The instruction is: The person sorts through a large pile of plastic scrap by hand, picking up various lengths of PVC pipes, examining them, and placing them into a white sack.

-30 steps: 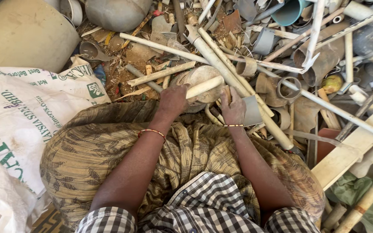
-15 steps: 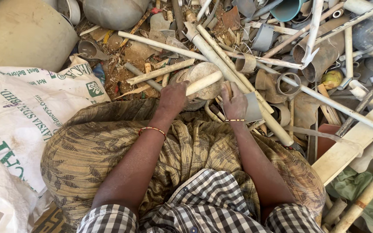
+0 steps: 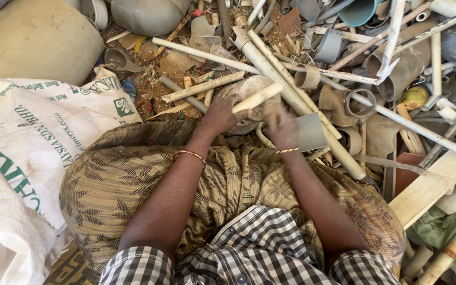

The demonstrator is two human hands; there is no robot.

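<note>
Left hand (image 3: 221, 113) is wrapped around the lower end of a short cream pipe piece (image 3: 257, 97), which sticks up and to the right out of the fist, right over a round dusty lump of scrap (image 3: 249, 87) just past the knees. Right hand (image 3: 282, 126) is blurry, so honestly can't tell if it's open or gripping anything; it sits just right of the pipe piece, up against a grey plastic sleeve (image 3: 311, 132). There's a thin bangle (image 3: 188, 154) on the left wrist. Both arms reach out over a lap covered in brown patterned cloth (image 3: 133, 179). Past the hands it's a big heap of broken pipe: two long cream pipes (image 3: 291, 97) run diagonally right beside the right hand. A white printed sack (image 3: 32, 132) lies off to the left, and a pale wooden plank (image 3: 439, 177) on the right.
</note>
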